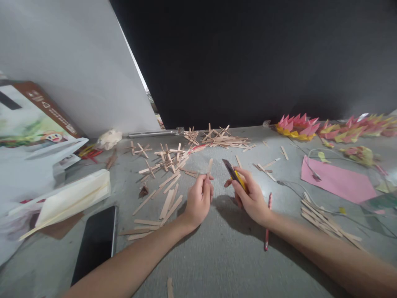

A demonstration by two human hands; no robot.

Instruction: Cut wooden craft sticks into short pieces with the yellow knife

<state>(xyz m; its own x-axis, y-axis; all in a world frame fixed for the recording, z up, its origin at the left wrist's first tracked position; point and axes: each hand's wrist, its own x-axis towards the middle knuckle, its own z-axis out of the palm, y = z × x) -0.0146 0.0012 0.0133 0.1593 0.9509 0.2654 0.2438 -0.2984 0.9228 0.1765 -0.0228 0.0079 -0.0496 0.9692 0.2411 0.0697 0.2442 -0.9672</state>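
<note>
My left hand [199, 198] is closed around the lower part of a wooden popsicle stick [210, 166], whose rounded tip points up and away. In my right hand [249, 194] is a utility knife [237, 177] with a yellow and black body. Its dark blade end points up and left toward the stick, with a gap between the two. Beyond my hands lie many loose popsicle sticks [169, 203] and small crossed stick pieces [167, 157]. A red pencil [268, 223] lies partly beneath my right wrist.
A phone [94, 240] lies at the left, near a cream paper pad [74, 198]. At the right are pink paper [336, 178], a white cable [294, 186], more sticks [322, 217] and folded pink-yellow paper flowers [297, 126]. A black panel [263, 62] rises behind.
</note>
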